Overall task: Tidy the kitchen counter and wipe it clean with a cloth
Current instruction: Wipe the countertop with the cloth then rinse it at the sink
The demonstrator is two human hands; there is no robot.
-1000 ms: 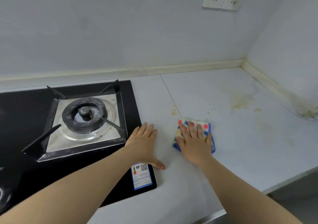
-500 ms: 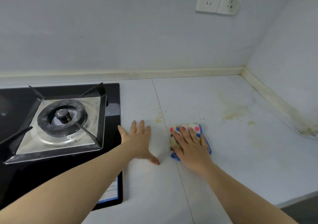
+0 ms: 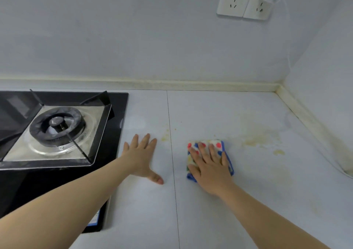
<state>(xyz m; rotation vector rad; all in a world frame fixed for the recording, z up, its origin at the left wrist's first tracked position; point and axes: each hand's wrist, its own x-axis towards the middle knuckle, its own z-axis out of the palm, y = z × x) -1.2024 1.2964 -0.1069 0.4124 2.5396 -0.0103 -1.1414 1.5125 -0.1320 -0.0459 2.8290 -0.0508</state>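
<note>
A folded cloth (image 3: pixel 216 144), white with coloured dots and a blue edge, lies on the pale counter (image 3: pixel 248 201). My right hand (image 3: pixel 210 164) presses flat on it with straight, spread fingers, covering most of it. My left hand (image 3: pixel 142 158) rests flat on the bare counter to the left of the cloth, fingers straight, just right of the hob. Yellowish stains (image 3: pixel 259 138) mark the counter to the right of the cloth, and a smaller stain (image 3: pixel 165 137) sits by the counter seam between my hands.
A black glass gas hob (image 3: pixel 116 118) with a burner and pan support (image 3: pixel 57 126) fills the left side. Walls close the counter at the back and right, with a grimy sealing strip (image 3: pixel 301 113). Two wall sockets (image 3: pixel 244 0) hang above, one with a white plug and cable.
My right hand has slid the cloth to the right, away from the seam. My left hand stays flat on the counter by the hob. The view has tilted up a little.
</note>
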